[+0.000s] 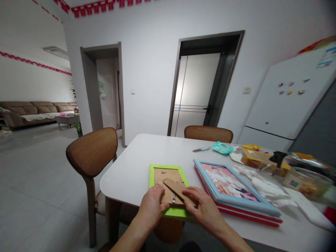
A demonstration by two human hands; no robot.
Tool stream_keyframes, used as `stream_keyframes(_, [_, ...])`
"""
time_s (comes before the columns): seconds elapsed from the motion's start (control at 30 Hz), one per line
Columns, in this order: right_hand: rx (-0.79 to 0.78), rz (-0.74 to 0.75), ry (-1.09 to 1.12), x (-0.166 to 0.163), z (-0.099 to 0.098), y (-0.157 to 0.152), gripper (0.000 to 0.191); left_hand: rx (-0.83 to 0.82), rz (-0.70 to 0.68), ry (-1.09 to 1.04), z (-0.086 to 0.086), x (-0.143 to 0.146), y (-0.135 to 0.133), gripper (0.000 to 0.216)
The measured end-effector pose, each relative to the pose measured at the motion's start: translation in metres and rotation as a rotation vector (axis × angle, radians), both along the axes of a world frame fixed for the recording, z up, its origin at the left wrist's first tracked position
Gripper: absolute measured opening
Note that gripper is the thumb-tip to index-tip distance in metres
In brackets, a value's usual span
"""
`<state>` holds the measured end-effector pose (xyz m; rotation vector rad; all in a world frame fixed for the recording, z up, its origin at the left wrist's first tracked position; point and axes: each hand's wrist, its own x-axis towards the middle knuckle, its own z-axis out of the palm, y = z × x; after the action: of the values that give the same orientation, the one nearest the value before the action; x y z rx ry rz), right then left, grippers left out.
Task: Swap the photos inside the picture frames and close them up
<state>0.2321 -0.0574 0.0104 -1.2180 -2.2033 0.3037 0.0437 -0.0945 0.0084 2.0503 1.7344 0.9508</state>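
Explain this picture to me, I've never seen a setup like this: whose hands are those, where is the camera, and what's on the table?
There is one picture, from a camera worn on a person's head, looking forward and down. The two bare hands are that person's own. The left hand and right hand rest on a green picture frame lying face down on the white table, fingers on its brown cardboard backing. Beside it lies a blue frame stacked on a red one. Further right are a white cloth, packets and a jar. Wooden chairs stand around.

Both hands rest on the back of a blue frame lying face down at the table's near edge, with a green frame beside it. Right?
Colours are swapped. In the head view, the left hand and right hand rest on the green frame; the blue frame lies beside it, picture up.
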Motion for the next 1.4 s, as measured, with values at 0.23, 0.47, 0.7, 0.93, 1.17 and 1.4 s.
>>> stream_keyframes(0.23, [0.034, 0.0, -0.074, -0.005, -0.012, 0.0, 0.03, -0.064, -0.045, 0.183, 0.003, -0.004, -0.007, 0.014])
stream_keyframes(0.47, [0.096, 0.04, -0.179, -0.014, -0.003, -0.01, 0.025, -0.021, -0.139, 0.106, -0.009, -0.015, -0.019, 0.023])
stream_keyframes(0.7, [0.13, 0.266, -0.159, -0.034, -0.001, -0.015, 0.025, -0.036, -0.14, 0.033, -0.012, -0.024, -0.021, 0.026])
stream_keyframes(0.93, [0.049, 0.234, -0.086, -0.034, -0.006, 0.0, 0.02, -0.058, -0.126, 0.002, -0.013, -0.027, -0.021, 0.037])
stream_keyframes(1.17, [0.016, 0.191, -0.153, -0.046, -0.007, 0.014, 0.014, -0.056, -0.126, -0.004, -0.016, -0.03, -0.02, 0.044])
stream_keyframes(1.4, [0.051, 0.366, -0.182, -0.034, 0.001, 0.003, 0.028, -0.076, -0.13, -0.034, -0.014, -0.032, -0.021, 0.036])
